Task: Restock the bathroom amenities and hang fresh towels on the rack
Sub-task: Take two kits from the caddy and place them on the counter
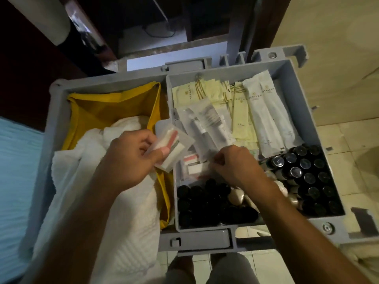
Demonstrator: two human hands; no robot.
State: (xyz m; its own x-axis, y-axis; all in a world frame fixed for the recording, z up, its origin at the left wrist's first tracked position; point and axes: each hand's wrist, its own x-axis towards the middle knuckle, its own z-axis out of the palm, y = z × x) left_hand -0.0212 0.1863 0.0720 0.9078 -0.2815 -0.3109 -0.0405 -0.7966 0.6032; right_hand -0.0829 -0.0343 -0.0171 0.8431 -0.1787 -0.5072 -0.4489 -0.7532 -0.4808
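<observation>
My left hand (131, 154) is pinching a small stack of clear plastic sachets with pink-and-white contents (174, 147) between thumb and fingers, holding it above the divider between the two bins of the grey plastic housekeeping cart (295, 95). My right hand (231, 165) is curled down into the grey amenity tray (307, 119), fingertips drawn together on another small sachet (196, 167) near the tray's left wall; motion blur keeps me from telling whether I truly have it pinched or am only touching it. The risk I see is in the left hand: the sachets are slick and fanned out rather than squared, so if I loosen my thumb to take in another one, the outer packet could slide off and drop into the yellow fabric bag (106, 111) holding the white textured towels (123, 201), where it would be awkward to find. My right forearm also crosses low over the black-capped small bottles (207, 201) along the tray's near edge, and a careless pull back could tip some over. The held stack lies with its long axis running diagonally, from the near-left by my fingers up towards the far-right corner of the tray, flat faces tilted up at me. The long white and cream paper-wrapped packets (264, 111) in the tray's far half lie with their long axes running from far edge to near edge, slightly fanned.
</observation>
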